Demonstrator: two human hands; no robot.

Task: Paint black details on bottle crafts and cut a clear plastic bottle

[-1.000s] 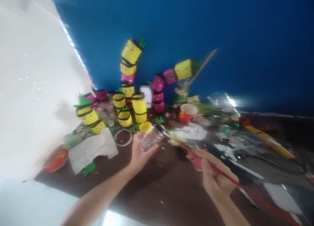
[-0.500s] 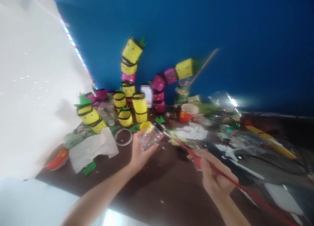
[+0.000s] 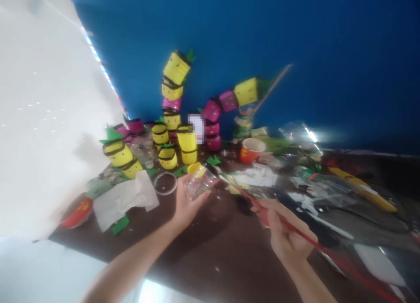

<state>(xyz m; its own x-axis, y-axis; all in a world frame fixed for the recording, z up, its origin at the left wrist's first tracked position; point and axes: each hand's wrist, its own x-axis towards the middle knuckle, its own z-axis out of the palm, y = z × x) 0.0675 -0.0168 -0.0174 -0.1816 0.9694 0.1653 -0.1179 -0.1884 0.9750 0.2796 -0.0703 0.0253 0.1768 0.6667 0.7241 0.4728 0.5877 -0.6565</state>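
My left hand (image 3: 190,204) is wrapped round a clear plastic cup (image 3: 199,184), tilted, with a black band at its upper right rim. A long red-handled brush (image 3: 243,192) is pinched in my right hand (image 3: 288,233), its tip touching or very near the black rim. Something small and red shows under my right fingers; I cannot make out what it is. Left of the cup a clear ring-shaped lid (image 3: 165,184) lies on the dark table (image 3: 203,259). Just behind the cup is a small yellow round piece (image 3: 194,169).
Yellow cups with faces (image 3: 188,145) and stacked magenta cups (image 3: 212,130) stand at the back before a blue wall. A red paper cup (image 3: 252,150) stands behind my right hand. White paper (image 3: 126,198) lies left; a yellow tool (image 3: 364,191) and plastic scraps lie right.
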